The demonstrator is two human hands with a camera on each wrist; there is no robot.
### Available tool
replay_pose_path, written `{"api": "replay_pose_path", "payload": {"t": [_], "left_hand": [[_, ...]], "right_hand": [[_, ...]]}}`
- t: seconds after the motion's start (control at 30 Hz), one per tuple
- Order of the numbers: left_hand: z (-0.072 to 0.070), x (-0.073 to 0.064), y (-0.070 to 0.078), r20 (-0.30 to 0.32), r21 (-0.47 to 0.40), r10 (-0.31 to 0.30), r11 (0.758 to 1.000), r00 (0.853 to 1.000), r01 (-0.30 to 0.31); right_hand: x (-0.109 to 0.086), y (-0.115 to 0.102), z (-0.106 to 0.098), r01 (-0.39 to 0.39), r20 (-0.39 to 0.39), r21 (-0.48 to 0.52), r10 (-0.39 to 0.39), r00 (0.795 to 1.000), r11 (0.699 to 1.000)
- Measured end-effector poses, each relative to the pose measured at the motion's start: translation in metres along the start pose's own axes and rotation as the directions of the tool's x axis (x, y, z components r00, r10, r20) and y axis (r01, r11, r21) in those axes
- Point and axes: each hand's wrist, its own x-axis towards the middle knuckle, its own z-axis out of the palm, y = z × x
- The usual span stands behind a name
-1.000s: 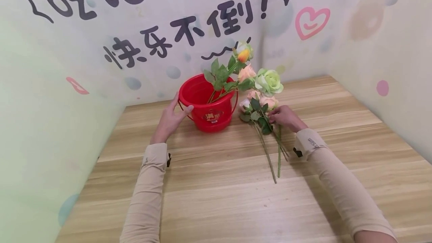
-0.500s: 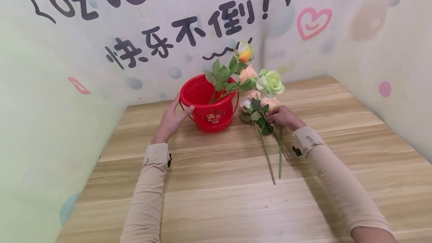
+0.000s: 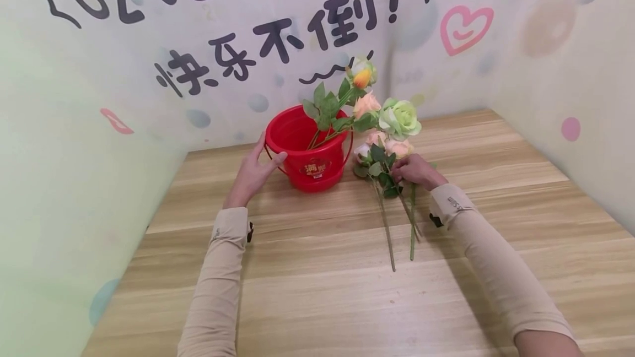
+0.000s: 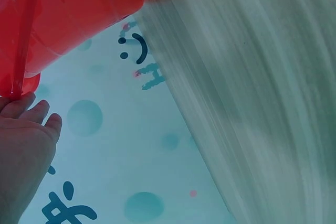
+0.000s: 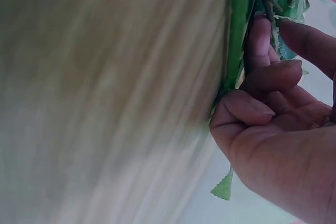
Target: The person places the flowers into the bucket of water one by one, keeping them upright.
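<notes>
A red bucket [image 3: 313, 172] stands on the wooden table with several artificial flowers leaning out of its right side. Spread against its left side, my left hand [image 3: 252, 176] touches the rim with fairly straight fingers. In the left wrist view those fingertips [image 4: 38, 109] meet the bucket's rim and red bail handle [image 4: 25, 40]. More artificial roses [image 3: 398, 148] lie on the table to the right of the bucket. Among their leaves [image 3: 378, 169], my right hand [image 3: 415, 171] pinches a thin dark stem [image 5: 274, 31] between thumb and finger. A thicker green stem [image 5: 239, 30] runs beside its curled fingers.
Loose stems [image 3: 386, 230] point toward the front of the wooden table [image 3: 322, 291]. A printed wall [image 3: 223, 120] rises behind the bucket, with side walls at left and right. A large green rose [image 3: 399, 118] overhangs the lying roses.
The lower ends of the loose stems have swung slightly left beneath my right hand. My left hand stays against the bucket, and the head view has shifted a little.
</notes>
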Motion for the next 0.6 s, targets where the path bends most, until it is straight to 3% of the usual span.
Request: {"api": "replay_pose_path", "payload": {"t": [0.6], "left_hand": [[0.0003,0.0002,0.0016,-0.006,-0.005,0.002,1.000,1.000,-0.002]], "right_hand": [[0.0005,0.0048,0.0006,0.079,0.036,-0.039,-0.077,0.996,0.996]]}}
